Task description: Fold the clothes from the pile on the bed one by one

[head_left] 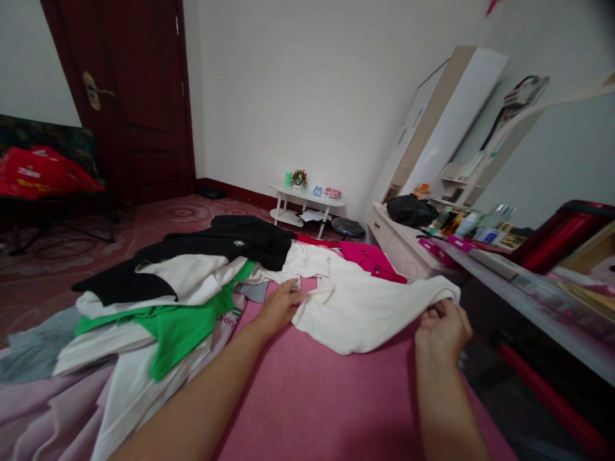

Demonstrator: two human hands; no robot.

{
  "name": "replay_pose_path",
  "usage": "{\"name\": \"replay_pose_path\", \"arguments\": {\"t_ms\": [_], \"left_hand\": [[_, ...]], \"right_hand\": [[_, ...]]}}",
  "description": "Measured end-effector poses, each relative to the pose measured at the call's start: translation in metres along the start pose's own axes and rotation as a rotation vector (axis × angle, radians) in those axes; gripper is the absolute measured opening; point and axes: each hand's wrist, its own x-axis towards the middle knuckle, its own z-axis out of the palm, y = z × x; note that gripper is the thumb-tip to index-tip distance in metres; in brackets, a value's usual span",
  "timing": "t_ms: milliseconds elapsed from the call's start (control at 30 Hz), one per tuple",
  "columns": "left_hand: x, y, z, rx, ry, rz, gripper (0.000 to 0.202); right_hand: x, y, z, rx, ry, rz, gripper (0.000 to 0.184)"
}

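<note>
A white garment (360, 307) is spread over the pink bed cover (327, 397), its kind not clear from its folds. My right hand (442, 326) has its fingers curled round the garment's right end, lifted a little off the cover. At the garment's left edge, my left hand (281, 306) pinches the cloth between thumb and fingers, partly hidden by the hand itself. Just left of that hand lies a heap of clothes: a black garment (225, 243), a green one (192, 323) and several white and grey ones. Behind the white garment is a bright pink garment (372, 259).
On the right stand a white dressing table (408, 237) with bottles and a black bag (410, 210), and a shelf edge (519, 301) close to the bed. A small white table (307, 195) is by the far wall. A red bag (43, 173) rests on a chair at left.
</note>
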Motion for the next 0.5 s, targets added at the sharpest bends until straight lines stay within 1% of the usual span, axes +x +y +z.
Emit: {"name": "replay_pose_path", "arguments": {"t_ms": [67, 133, 200, 267, 333, 367, 433, 500], "left_hand": [[0.000, 0.005, -0.001, -0.008, -0.020, 0.053, 0.048], [0.001, 0.010, -0.005, -0.022, -0.033, 0.099, 0.044], [0.005, 0.015, -0.014, -0.096, 0.031, 0.126, 0.038], [0.010, 0.020, -0.030, -0.244, 0.177, 0.148, 0.029], [0.016, 0.027, -0.053, -0.389, 0.342, 0.139, 0.024], [0.018, 0.031, -0.067, -0.437, 0.417, 0.125, 0.024], [0.020, 0.044, -0.097, -0.465, 0.553, 0.098, 0.031], [0.020, 0.062, -0.125, -0.439, 0.687, 0.106, 0.038]], "right_hand": [[-0.002, 0.000, 0.001, -0.016, -0.015, 0.012, 0.028], [-0.004, -0.002, 0.001, -0.028, -0.018, 0.038, 0.027], [-0.006, -0.006, 0.002, -0.036, -0.016, 0.049, 0.027], [-0.008, -0.011, 0.004, -0.029, -0.003, 0.054, 0.027], [-0.011, -0.017, 0.007, -0.009, 0.026, 0.078, 0.025], [-0.012, -0.021, 0.008, 0.006, 0.038, 0.092, 0.024], [-0.015, -0.028, 0.012, 0.042, 0.037, 0.098, 0.022], [-0.017, -0.037, 0.015, 0.086, 0.009, 0.051, 0.019]]}}
